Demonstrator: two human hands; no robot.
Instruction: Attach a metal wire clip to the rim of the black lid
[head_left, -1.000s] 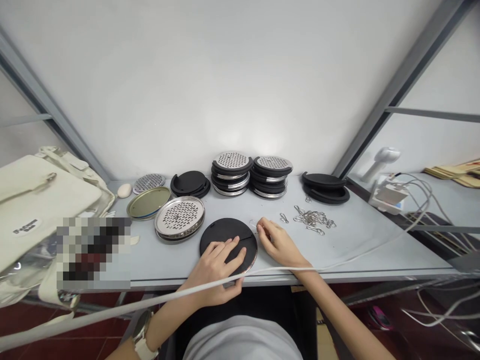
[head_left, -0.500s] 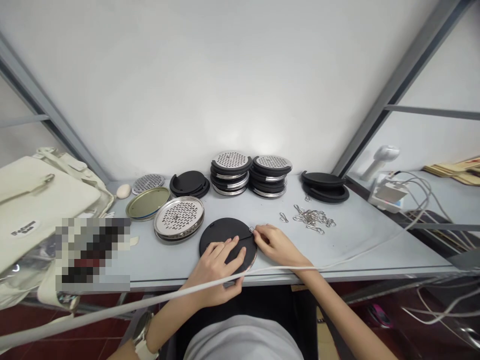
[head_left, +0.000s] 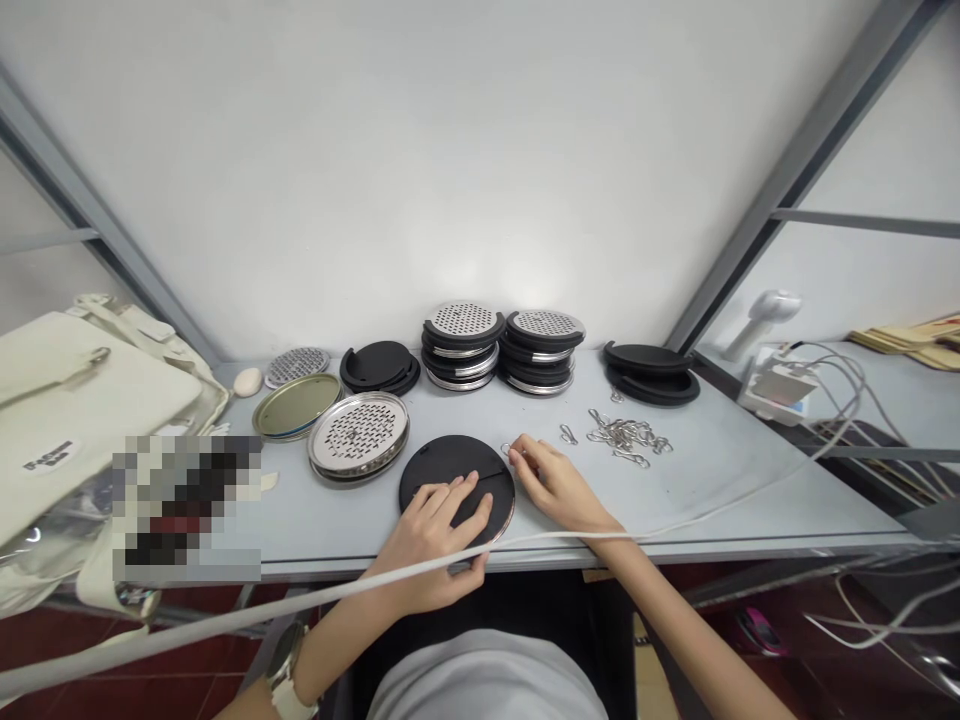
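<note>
A round black disc (head_left: 442,458) lies near the table's front edge, with a metallic rim showing at its lower right. My left hand (head_left: 439,535) rests on it with fingers spread. Just right of the disc, my right hand (head_left: 555,480) pinches a small wire hook (head_left: 505,450) between thumb and fingertips. More wire hooks (head_left: 628,436) lie in a loose pile to the right, with a single hook (head_left: 568,434) beside them. Left of the disc sit perforated metal discs (head_left: 358,434) and a gold-coloured disc (head_left: 298,404).
Two stacks of black and perforated discs (head_left: 463,345) stand near the wall, with black discs (head_left: 651,372) to their right and others (head_left: 379,366) to their left. A white cable (head_left: 337,596) crosses before my forearms. A cream bag (head_left: 82,400) is at left.
My right hand has moved slightly up and away from the disc's right edge, and the wire hook now sits farther from the disc. My left hand has stayed in place.
</note>
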